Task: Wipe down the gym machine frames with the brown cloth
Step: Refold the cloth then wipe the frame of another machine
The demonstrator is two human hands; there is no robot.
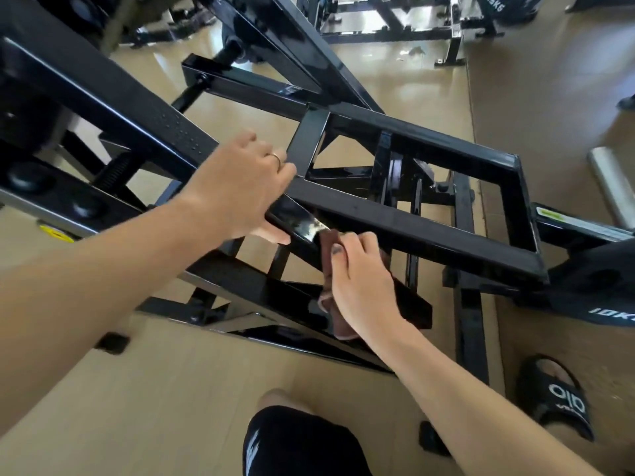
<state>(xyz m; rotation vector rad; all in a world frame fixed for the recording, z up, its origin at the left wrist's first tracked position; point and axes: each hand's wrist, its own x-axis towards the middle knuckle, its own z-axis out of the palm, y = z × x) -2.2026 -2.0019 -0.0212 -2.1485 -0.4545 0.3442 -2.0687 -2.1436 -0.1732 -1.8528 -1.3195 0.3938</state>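
Right hand [357, 280] pinches brown cloth [328, 247], limp, best bunched. Left hand [240, 187] grips black frame bar [395, 218], rigid, glossy, likely slick.

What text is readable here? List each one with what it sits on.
"10K", cut off at the edge: black weight plate.
"15KG", upside down: weight plate at top.
"olo", white letters: black slide sandal.
Yellow round sticker and green frame label: too blurred to read.
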